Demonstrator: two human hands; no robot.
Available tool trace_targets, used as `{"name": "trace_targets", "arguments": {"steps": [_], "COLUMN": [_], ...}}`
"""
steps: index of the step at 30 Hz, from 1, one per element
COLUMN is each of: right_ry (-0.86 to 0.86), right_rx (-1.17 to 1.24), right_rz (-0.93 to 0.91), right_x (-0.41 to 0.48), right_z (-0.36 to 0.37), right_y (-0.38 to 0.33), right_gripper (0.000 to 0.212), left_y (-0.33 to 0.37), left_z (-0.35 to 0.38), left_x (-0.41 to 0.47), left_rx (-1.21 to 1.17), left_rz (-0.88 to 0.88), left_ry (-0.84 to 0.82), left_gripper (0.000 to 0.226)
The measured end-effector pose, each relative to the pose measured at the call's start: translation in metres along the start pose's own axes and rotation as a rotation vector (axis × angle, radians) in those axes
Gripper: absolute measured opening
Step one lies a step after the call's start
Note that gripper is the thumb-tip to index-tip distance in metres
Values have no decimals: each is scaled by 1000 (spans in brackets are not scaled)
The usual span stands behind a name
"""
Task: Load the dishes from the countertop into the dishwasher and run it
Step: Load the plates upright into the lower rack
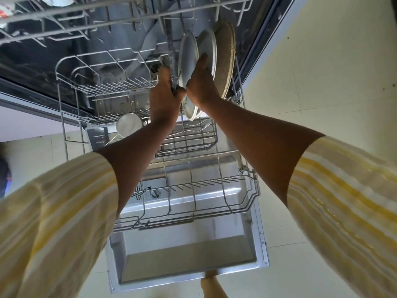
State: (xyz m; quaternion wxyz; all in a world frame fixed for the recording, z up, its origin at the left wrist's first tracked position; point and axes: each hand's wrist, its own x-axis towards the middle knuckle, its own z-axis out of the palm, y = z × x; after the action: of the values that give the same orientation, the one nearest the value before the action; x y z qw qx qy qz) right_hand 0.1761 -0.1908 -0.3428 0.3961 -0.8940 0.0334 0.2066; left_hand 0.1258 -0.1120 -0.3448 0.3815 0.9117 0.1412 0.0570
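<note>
The dishwasher's lower rack [236, 190] is pulled out over the open door [189, 261]. Three plates stand on edge at its far right: a white plate [187, 59], a second white plate [210, 45] and a brown speckled plate [225, 59]. My right hand [202, 84] grips the right rim of the nearest white plate, thumb pointing up along it. My left hand [164, 93] curls round the upright rack wires just left of that plate. The two hands touch at the plate's lower edge.
A steel bowl [129, 127] lies in the rack's left part, and forks [193, 127] lie in a wire basket behind my arms. The upper rack [107, 22] juts out at the top. A bare foot [212, 282] stands on the pale tile floor [322, 104] beside the door's front edge.
</note>
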Motion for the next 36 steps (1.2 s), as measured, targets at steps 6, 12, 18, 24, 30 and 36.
{"name": "trace_targets", "arguments": {"steps": [6,12,18,24,30,36], "right_ry": [204,156,134,272,527,516], "right_rx": [-117,-167,-123,78,-13,-148], "right_rz": [-206,-171,-174,-131,-162,-137], "right_x": [-6,-9,-13,-25,-27,-31], "right_z": [5,-2,-14,-8,4,3], "right_y": [15,13,15,15,20,22], "right_gripper": [61,60,57,45,22,21], "left_y": [12,12,-8,-14,-24,-23], "left_z": [18,23,33,29,14,16], "left_x": [-14,-25,-4,1,6,1], "left_rx": [41,113,47,43,63,87], "left_rz": [-7,-37,-187,-71,-46,-19], "left_ry": [54,7,-15,-175,-305,-300], "left_gripper": [37,36,31,40,54,54]}}
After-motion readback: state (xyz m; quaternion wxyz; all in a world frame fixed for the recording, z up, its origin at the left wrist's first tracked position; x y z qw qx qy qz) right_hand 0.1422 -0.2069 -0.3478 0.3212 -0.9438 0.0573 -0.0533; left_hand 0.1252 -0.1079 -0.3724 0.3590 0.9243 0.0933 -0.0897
